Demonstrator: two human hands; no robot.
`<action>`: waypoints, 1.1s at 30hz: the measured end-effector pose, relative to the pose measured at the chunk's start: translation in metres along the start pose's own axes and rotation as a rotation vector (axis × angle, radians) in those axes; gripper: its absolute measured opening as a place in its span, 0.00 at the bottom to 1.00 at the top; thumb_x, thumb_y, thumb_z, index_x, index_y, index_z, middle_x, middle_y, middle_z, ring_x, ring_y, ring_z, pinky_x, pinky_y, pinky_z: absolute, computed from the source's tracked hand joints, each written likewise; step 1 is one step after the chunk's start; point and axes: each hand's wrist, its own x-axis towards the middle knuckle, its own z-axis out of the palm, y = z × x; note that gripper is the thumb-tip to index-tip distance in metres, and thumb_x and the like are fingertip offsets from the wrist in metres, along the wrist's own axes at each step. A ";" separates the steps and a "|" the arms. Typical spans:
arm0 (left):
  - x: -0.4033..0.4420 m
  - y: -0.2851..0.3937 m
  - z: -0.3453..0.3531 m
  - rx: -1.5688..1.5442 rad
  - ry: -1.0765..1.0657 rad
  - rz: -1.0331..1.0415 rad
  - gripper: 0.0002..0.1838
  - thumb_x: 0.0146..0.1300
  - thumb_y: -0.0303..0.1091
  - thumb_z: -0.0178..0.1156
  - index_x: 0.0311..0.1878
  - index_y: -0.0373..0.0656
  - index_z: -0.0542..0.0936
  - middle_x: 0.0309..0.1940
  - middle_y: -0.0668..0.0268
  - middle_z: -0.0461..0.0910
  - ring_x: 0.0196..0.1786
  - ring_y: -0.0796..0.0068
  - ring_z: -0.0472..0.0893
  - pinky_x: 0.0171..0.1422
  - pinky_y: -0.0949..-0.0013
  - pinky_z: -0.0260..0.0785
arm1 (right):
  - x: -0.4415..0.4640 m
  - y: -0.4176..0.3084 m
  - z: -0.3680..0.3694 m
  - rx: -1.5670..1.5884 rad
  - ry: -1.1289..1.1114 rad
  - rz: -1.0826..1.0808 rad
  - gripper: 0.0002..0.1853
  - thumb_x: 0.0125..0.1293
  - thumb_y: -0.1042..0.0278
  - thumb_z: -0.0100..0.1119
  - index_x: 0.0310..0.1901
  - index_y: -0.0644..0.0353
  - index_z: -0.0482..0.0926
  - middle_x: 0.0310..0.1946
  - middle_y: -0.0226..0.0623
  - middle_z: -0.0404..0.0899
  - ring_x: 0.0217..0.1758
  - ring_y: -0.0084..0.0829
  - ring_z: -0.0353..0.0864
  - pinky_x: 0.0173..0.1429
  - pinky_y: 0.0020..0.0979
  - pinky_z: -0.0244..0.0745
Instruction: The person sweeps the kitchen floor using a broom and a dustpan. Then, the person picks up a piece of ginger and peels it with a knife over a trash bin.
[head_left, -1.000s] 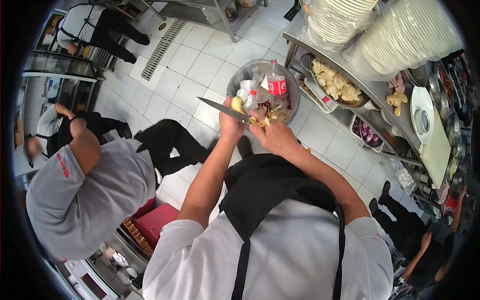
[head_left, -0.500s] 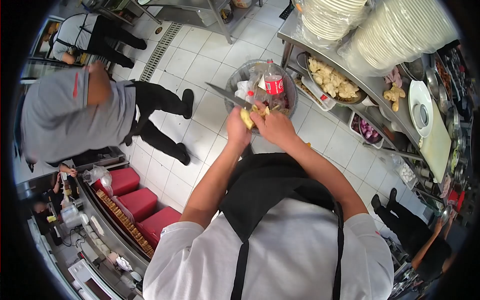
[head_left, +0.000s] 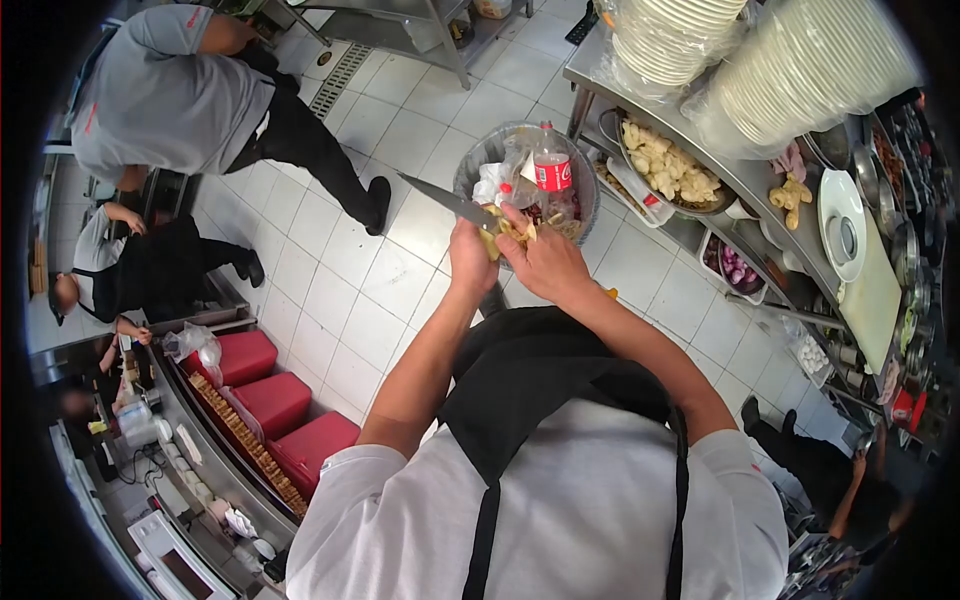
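Note:
My left hand (head_left: 472,258) is closed around a yellowish piece of ginger (head_left: 490,245), partly hidden by the fingers. My right hand (head_left: 548,258) grips a knife (head_left: 445,198); its handle is hidden in the fingers and the broad blade points up and left across the ginger. Thin peel shows by the right fingers. Both hands are at the near edge of a round waste bin (head_left: 468,165) lined with clear plastic. Inside the bin lie a bottle with a red label (head_left: 552,172), white crumpled waste and dark scraps.
On the right, a steel shelf unit (head_left: 745,190) carries stacked white plates (head_left: 800,75), a pan of peeled ginger (head_left: 665,165) and unpeeled ginger (head_left: 790,198). Red onions (head_left: 738,268) sit lower. Co-workers stand left and lower right. Red bins (head_left: 280,400) line the left counter.
The knife blade has tilted and shifted slightly left over the ginger, showing more of its face. A grey-shirted co-worker has walked upward at the left, and another person in an apron now shows below.

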 end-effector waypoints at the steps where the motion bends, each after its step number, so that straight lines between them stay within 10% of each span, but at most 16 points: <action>1: -0.004 0.001 0.005 0.011 0.004 -0.006 0.16 0.71 0.39 0.43 0.48 0.38 0.74 0.42 0.61 0.77 0.45 0.68 0.78 0.54 0.65 0.71 | 0.002 -0.003 -0.006 0.007 -0.045 0.025 0.30 0.70 0.42 0.41 0.69 0.47 0.64 0.36 0.59 0.80 0.44 0.59 0.79 0.50 0.50 0.73; 11: -0.014 0.008 0.006 -0.105 0.012 -0.187 0.23 0.71 0.55 0.47 0.44 0.42 0.74 0.34 0.65 0.77 0.28 0.75 0.74 0.25 0.77 0.67 | 0.031 0.018 -0.011 0.103 -0.126 0.162 0.41 0.70 0.33 0.27 0.27 0.63 0.83 0.32 0.55 0.82 0.43 0.56 0.80 0.53 0.48 0.71; 16: 0.013 0.021 -0.011 -0.106 -0.021 -0.186 0.23 0.72 0.53 0.47 0.47 0.40 0.75 0.34 0.66 0.77 0.30 0.78 0.75 0.25 0.79 0.65 | 0.011 0.006 -0.012 0.134 -0.124 0.009 0.28 0.71 0.43 0.37 0.56 0.58 0.73 0.37 0.58 0.81 0.45 0.58 0.79 0.51 0.49 0.72; 33: 0.036 0.014 -0.025 -0.067 -0.011 -0.072 0.15 0.71 0.45 0.52 0.46 0.41 0.75 0.32 0.65 0.77 0.32 0.74 0.74 0.37 0.71 0.68 | -0.008 -0.001 -0.001 0.037 -0.042 -0.026 0.32 0.69 0.39 0.42 0.57 0.59 0.76 0.33 0.59 0.81 0.42 0.58 0.80 0.46 0.51 0.74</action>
